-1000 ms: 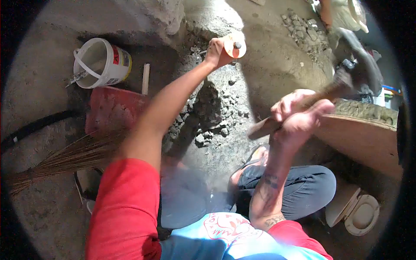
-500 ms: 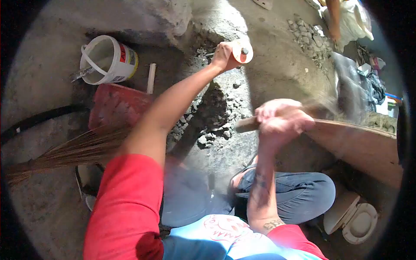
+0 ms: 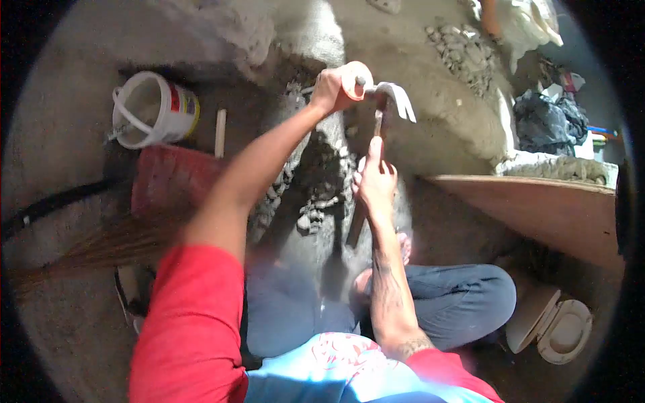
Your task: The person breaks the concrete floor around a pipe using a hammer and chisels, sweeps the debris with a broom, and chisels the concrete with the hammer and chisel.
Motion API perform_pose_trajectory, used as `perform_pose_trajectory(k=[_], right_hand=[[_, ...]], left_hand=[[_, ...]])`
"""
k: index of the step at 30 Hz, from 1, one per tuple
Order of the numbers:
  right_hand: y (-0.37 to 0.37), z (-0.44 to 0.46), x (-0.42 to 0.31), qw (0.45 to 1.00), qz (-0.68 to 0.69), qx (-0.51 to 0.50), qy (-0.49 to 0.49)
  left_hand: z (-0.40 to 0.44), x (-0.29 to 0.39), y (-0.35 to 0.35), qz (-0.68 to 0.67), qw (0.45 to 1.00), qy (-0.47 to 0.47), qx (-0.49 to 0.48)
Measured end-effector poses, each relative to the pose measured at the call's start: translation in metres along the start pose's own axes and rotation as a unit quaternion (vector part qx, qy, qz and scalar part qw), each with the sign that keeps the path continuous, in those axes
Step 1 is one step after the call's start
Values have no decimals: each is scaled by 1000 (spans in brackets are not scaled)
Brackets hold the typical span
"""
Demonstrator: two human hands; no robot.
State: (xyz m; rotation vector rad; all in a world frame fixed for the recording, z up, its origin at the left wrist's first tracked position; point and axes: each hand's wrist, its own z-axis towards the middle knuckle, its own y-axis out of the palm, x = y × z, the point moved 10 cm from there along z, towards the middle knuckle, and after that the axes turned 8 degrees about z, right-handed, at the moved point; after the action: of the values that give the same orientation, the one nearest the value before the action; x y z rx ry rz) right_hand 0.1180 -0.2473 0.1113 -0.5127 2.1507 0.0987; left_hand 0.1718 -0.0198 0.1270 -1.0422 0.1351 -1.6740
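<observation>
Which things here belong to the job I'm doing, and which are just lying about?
Seemingly part of the job:
Hammer, in your right hand
Chisel, upper end showing, in your left hand
Broken rubble, on the ground below

Apparently just lying about:
White bucket
Broom
Wooden stick
Black bag
Toilet seat
</observation>
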Motion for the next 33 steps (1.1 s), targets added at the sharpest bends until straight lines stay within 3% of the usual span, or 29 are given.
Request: perform_pose_trajectory(k=[2,4,6,7,8,9,10,11,12,14,16,18,20,22,23,24,26,27,30,32,33], right_hand=[[-21,-20,-52,997,-51,15,-50],[-40,-64,-115,964,218,76,-134],[-37,-71,-158,854,429,-194,-221],[-51,-98,-162,850,388,-76,-348],[-22,-98,-164,810,256,-270,-453],[-17,-72,-117,906,217,-16,-362],[-7,-53,-89,846,-36,66,-527],[9,-6,-24,990,-83,-25,-113],[2,3,-19,995,46,-14,-89],[-19,-23,-50,999,6,-14,-42],[-43,-54,-105,975,160,47,-147],[-51,-74,-148,918,260,18,-298],[-37,-68,-129,912,262,-31,-313],[-27,-46,-86,948,246,23,-200],[-19,-46,-81,975,136,19,-174],[-14,-44,-78,978,130,12,-165],[-8,-33,-68,976,193,10,-100],[-9,-37,-82,976,176,8,-129],[-5,-35,-106,969,200,-15,-142],[4,-38,-113,966,210,-36,-145],[8,-40,-114,965,216,-47,-143]], left_hand=[[-7,-8,13,79,997,17,-15],[-9,-9,7,3,997,-63,-43],[-7,-2,2,-8,998,-40,-49],[-10,-4,1,-19,996,-60,-62],[-10,-3,0,-16,996,-61,-63],[-10,-1,0,-8,996,-60,-71],[-7,4,-1,0,995,-60,-76],[0,19,-7,-55,997,-41,-45],[-3,19,-1,-35,997,-13,-73],[-11,-5,11,15,1000,16,-21],[-11,0,8,-8,995,-64,-77],[-24,-44,40,-1,996,-61,-60],[-14,-37,31,12,993,-98,-58],[3,19,6,24,992,5,-125],[6,21,3,52,989,-13,-141],[-3,15,12,16,991,-21,-129],[-28,17,30,119,982,-46,-136],[-34,42,5,48,998,-1,-28],[-47,56,-7,70,997,5,8],[-72,56,1,53,998,21,-14],[-108,66,26,106,987,72,-102]])
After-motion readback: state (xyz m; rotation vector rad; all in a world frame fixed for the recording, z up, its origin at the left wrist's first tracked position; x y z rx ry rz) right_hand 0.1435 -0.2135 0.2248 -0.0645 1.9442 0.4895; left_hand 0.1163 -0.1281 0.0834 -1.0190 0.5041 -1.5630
